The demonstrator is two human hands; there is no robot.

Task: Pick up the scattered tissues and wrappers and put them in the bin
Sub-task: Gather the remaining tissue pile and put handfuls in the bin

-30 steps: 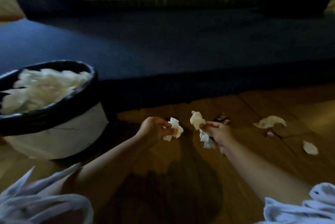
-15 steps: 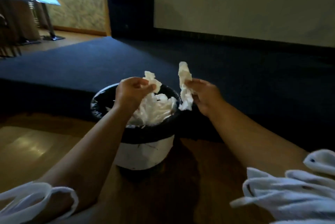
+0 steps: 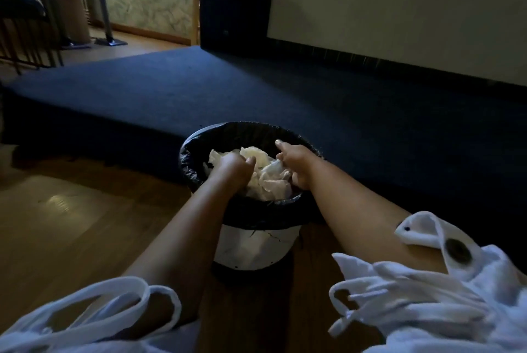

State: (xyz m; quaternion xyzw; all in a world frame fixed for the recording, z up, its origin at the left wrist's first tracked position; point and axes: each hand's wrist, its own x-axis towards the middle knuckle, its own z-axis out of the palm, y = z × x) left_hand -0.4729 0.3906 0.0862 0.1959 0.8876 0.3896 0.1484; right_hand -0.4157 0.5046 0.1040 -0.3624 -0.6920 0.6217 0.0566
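Pressing into crumpled white tissues (image 3: 266,178) heaped inside the black-lined round white bin (image 3: 251,244): left hand (image 3: 233,165) curled shut, right hand (image 3: 293,161) loosening, forefinger extended. Seemingly unloading; wooden floor (image 3: 71,224) nearby showing no litter.

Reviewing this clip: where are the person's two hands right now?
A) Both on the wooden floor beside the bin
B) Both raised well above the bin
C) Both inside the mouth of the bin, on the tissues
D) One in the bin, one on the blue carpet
C: the left hand and right hand are both down within the black-lined rim of the bin, against the pile of white tissues.
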